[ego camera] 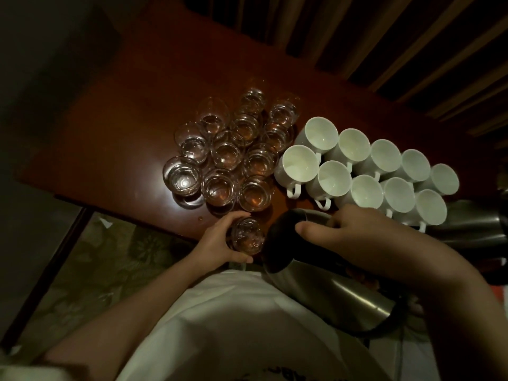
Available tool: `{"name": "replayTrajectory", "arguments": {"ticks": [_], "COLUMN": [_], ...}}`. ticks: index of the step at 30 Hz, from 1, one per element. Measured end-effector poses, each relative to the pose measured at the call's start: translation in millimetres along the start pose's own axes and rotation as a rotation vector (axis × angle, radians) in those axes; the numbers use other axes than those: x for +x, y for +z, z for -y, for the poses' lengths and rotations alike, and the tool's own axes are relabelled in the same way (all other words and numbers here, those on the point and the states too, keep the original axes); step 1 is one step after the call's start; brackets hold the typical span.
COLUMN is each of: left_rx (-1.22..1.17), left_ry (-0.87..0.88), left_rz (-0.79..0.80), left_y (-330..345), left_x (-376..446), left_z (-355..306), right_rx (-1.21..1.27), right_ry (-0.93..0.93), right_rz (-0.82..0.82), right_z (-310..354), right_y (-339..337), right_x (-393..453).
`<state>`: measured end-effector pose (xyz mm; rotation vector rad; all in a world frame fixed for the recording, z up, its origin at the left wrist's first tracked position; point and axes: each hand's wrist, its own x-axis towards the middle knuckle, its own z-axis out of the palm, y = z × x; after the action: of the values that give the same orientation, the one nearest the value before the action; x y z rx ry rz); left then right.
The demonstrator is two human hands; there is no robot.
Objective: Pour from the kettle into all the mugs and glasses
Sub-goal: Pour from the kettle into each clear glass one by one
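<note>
Right now the kettle [327, 287] is held low, near the person's body and just off the near edge of the tabletop [132, 149], tipped over with its dark top toward a single glass [247, 237]. The right hand [346, 235] has its grip curled over the top of the kettle, thumb laid across the lid end. The left hand [217, 243] wraps the glass, fingers round its far side and thumb beneath, holding it at the tabletop's edge beside the spout end.

The main risk, as I judge it, is a spill: the glass is held in the air rather than standing, its mouth is narrow, and the kettle looks heavy for a one-handed tilt. A wobble could send water onto the white shirt [233, 312] or over the left fingers. If the water is hot, that means a scald.

Beyond lie the clustered glasses [228, 149], most seeming to hold liquid, and the white mugs [365, 171] packed rim to rim. Whether any mug has been filled cannot be told. Setting the glass back could knock its neighbours. A second metal vessel [475, 226] lies at the right.
</note>
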<state>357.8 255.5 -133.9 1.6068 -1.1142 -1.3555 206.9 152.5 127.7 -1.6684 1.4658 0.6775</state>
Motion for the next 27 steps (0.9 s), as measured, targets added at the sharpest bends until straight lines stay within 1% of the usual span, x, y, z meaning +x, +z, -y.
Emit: {"name": "replayTrajectory", "arguments": {"ticks": [5, 7, 10, 16, 27], "left_rx": [0.009, 0.01, 0.007, -0.02, -0.026], "left_ry": [0.007, 0.013, 0.011, 0.0, 0.007], "left_rz": [0.004, 0.006, 0.018, 0.014, 0.003], "left_y": [0.0, -0.3, -0.6, 0.4, 1.9], "left_x": [0.1, 0.1, 0.2, -0.4, -0.1], "left_z": [0.6, 0.2, 0.2, 2.5, 3.7], "right_rx": [-0.162, -0.165, -0.091, -0.208, -0.257], "right_ry": [-0.006, -0.006, -0.031, -0.023, -0.049], "right_rz": [-0.059, -0.035, 0.022, -0.056, -0.054], "right_z": [4.4, 5.7, 7.8, 7.7, 7.3], "right_y": [1.4, 0.1, -2.4, 3.1, 6.5], "right_x": [2.1, 1.7, -1.2, 5.4, 6.1]}}
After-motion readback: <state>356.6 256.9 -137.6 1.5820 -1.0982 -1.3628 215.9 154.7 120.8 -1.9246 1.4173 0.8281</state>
